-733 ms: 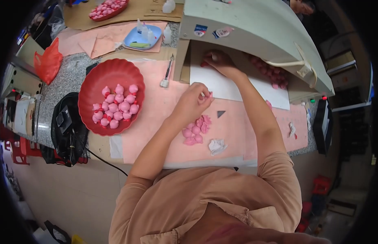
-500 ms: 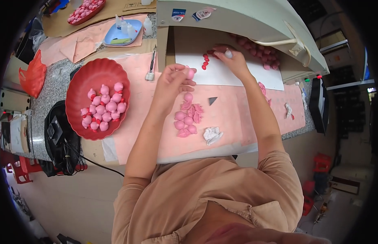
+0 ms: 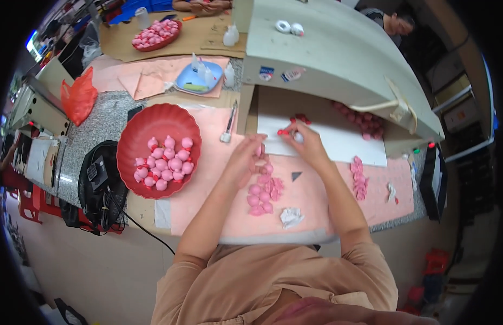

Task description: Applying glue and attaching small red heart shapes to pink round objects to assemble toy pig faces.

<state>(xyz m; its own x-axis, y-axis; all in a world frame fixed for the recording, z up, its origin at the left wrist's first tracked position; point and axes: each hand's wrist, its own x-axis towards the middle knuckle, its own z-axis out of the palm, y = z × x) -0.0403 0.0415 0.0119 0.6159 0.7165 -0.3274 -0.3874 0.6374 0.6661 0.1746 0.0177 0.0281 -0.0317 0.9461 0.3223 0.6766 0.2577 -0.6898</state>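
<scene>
My left hand point(image 3: 244, 161) is closed around a small pink ball point(image 3: 259, 151), mostly covered by the fingers. Between the fingertips of my right hand point(image 3: 308, 142) is a small red piece point(image 3: 283, 132), and a small white bottle point(image 3: 298, 137) is tucked in the same hand. The two hands are apart, with the red piece facing the pink ball. Just beyond my right hand, more red pieces point(image 3: 300, 117) lie on a white sheet point(image 3: 343, 150). Below my left hand, several pink balls point(image 3: 255, 199) and flat pink frilled pieces point(image 3: 274, 187) sit on the pink table covering.
A red scalloped bowl point(image 3: 127, 146) of pink balls with red parts stands at left. Behind it is a blue tray point(image 3: 181, 84) with bottles. A grey hood point(image 3: 327, 49) overhangs the white sheet. A brush point(image 3: 228, 127), crumpled tissue point(image 3: 291, 217) and grey triangle point(image 3: 296, 176) lie nearby.
My right hand has come back from the red pieces toward my left hand, with one red piece now pinched in it. The whole view has shifted, showing more of the far side.
</scene>
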